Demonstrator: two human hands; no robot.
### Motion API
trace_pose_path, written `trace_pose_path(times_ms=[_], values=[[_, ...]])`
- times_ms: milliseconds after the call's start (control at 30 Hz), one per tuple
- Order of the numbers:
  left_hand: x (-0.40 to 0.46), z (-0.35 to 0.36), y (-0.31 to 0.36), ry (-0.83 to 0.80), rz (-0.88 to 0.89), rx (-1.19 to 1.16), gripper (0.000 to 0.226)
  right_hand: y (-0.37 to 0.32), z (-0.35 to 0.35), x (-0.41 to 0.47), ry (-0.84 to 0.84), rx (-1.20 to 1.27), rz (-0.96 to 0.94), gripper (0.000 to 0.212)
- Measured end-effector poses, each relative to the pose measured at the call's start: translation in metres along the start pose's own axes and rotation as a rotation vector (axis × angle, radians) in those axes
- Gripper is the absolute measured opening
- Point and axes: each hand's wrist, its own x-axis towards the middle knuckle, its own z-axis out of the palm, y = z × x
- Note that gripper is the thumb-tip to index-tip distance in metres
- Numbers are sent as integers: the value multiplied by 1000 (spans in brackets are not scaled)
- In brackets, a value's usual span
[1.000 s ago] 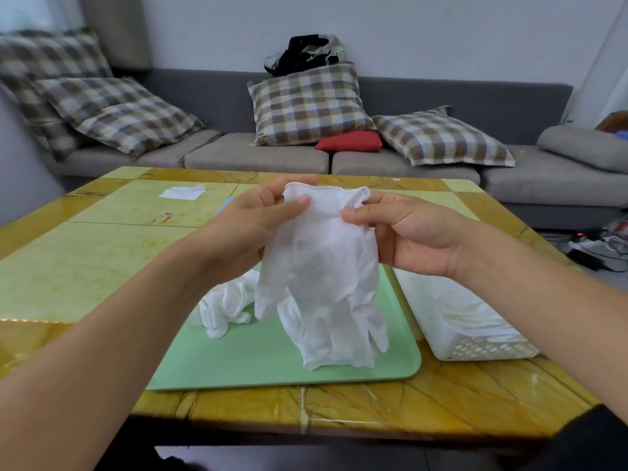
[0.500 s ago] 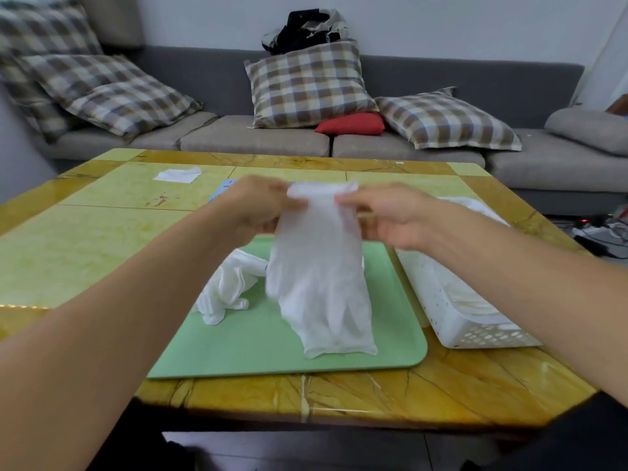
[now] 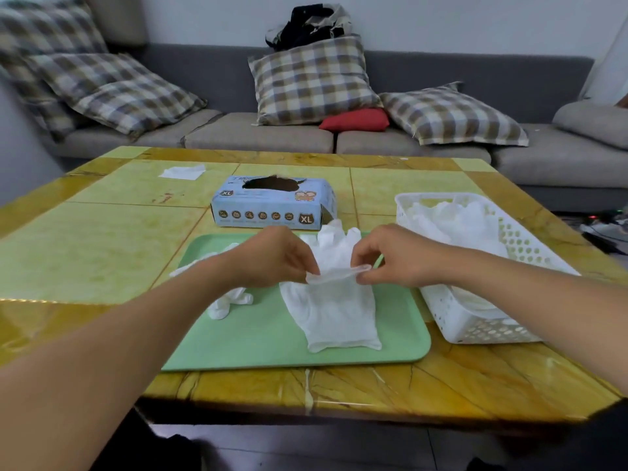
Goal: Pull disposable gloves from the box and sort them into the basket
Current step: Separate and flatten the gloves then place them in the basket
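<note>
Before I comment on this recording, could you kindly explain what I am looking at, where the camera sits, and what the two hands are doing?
There is no machine here: a person wears a wide-angle camera on the head, looking forward and down, so both arms reach in from below. The left hand and right hand each pinch the cuff of a white disposable glove over a pale green plastic tray. A second flat white glove lies on the tray, and a crumpled one lies under the left arm. Behind stands the light blue cardboard glove box marked XL. To the right, a white perforated plastic basket already holds gloves. All rests on a yellow tiled table.
</note>
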Motion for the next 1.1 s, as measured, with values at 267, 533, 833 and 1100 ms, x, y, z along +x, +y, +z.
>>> trace_pose_path(times_ms=[267, 533, 833, 1100], values=[[-14, 11, 7, 14, 43, 4, 22, -8, 6, -5, -90, -79, -18, 6], [-22, 17, 15, -163, 162, 103, 19, -22, 13, -8, -231, -177, -69, 15], [-20, 25, 9, -278, 112, 236, 15, -24, 15, -11, -419, -171, -35, 24], [-27, 25, 25, -339, 59, 284, 46, -31, 29, -12, -426, -261, -56, 29]])
